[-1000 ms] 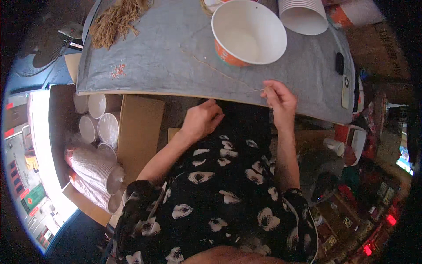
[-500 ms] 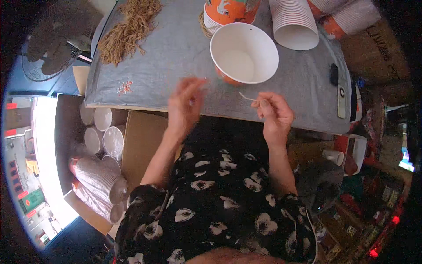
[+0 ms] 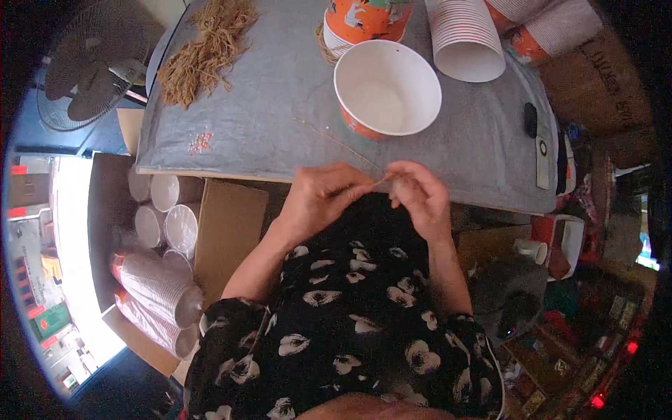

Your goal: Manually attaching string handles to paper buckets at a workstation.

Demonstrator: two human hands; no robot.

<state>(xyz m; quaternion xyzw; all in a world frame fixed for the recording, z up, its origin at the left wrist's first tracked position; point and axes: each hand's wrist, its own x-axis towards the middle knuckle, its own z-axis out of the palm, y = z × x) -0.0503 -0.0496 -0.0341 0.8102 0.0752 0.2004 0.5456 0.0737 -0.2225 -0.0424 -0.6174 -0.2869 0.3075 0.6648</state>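
Close together at the front edge of the table, my left hand [image 3: 325, 196] and my right hand [image 3: 422, 201] both have their fingers pinched. Between them they hold the end of a thin brown string [image 3: 341, 144], whose length trails over the table to the far left. The short piece right at the fingertips is too small to make out. Just beyond my hands stands a round paper bucket [image 3: 381, 98], white inside with an orange printed outside, its open top facing me. A small dark hole shows near its far rim.
A bundle of brown strings [image 3: 203, 52] lies at the far left, near tiny red beads [image 3: 201, 143]. Stacked buckets [image 3: 467, 52] and an orange bucket [image 3: 367, 21] stand at the back. A phone-like device [image 3: 542, 164] rests at the right edge. A carton [image 3: 231, 220] and a fan [image 3: 87, 84] are left.
My hands have come together and nearer to me; the left moved right and down. A brown string now stretches from them across the table. The bucket has barely shifted.
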